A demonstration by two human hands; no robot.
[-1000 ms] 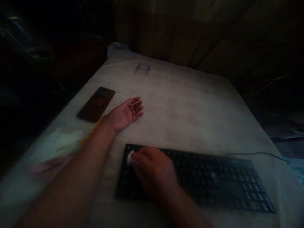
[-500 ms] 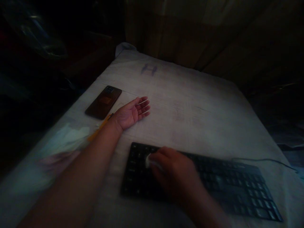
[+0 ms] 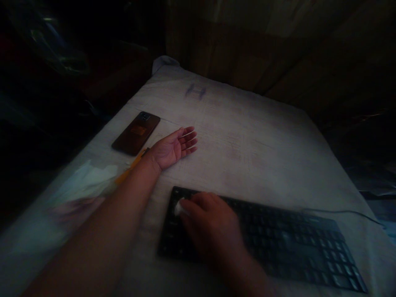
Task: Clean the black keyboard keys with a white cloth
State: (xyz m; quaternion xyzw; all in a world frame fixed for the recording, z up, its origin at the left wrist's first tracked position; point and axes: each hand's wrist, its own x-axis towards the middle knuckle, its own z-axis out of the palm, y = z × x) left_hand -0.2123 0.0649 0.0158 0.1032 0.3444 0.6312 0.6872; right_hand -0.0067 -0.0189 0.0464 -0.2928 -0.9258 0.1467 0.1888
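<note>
My left hand (image 3: 173, 147) lies palm up on the white cloth-covered surface (image 3: 247, 140), fingers stretched out and holding nothing, just right of a dark phone (image 3: 136, 133). My right hand (image 3: 210, 225) rests on the left end of a black keyboard (image 3: 278, 241), fingers closed around a small white wad (image 3: 178, 208) pressed against the keys. What the wad is made of I cannot make out in the dim light.
A thin cable (image 3: 349, 213) runs off the keyboard's back right corner. A yellow pencil-like thing (image 3: 130, 170) pokes out beside my left wrist. Crumpled pale material (image 3: 83, 181) lies at the left edge. Dark wooden panels stand behind.
My right hand slid right along the keys with the white wad, then back to the keyboard's left end. My left hand has stayed put.
</note>
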